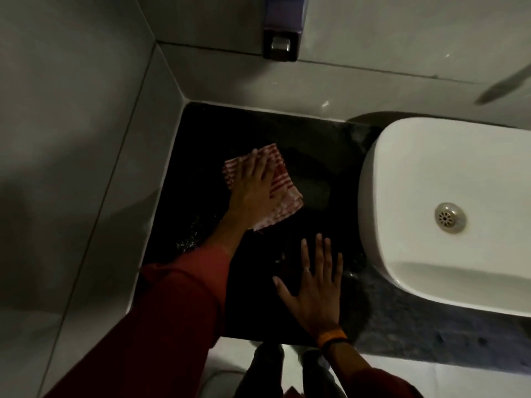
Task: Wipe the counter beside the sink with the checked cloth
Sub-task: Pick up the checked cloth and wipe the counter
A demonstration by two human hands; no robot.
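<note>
A folded red-and-white checked cloth (pixel 283 193) lies on the dark counter (pixel 316 145) to the left of the white sink (pixel 448 173). My left hand (pixel 254 185) is pressed flat on top of the cloth, fingers pointing toward the back wall. Nearer the front edge, my right hand (pixel 314 285) rests flat on the bare counter with its fingers spread, holding nothing. It wears a ring, and an orange band sits at the wrist.
Grey tiled walls close off the counter on the left and at the back. A soap dispenser (pixel 280 38) hangs on the back wall. The tap spout (pixel 505 84) shows at the upper right. The sink's drain (pixel 449 217) is visible. Wet speckles lie by my left wrist.
</note>
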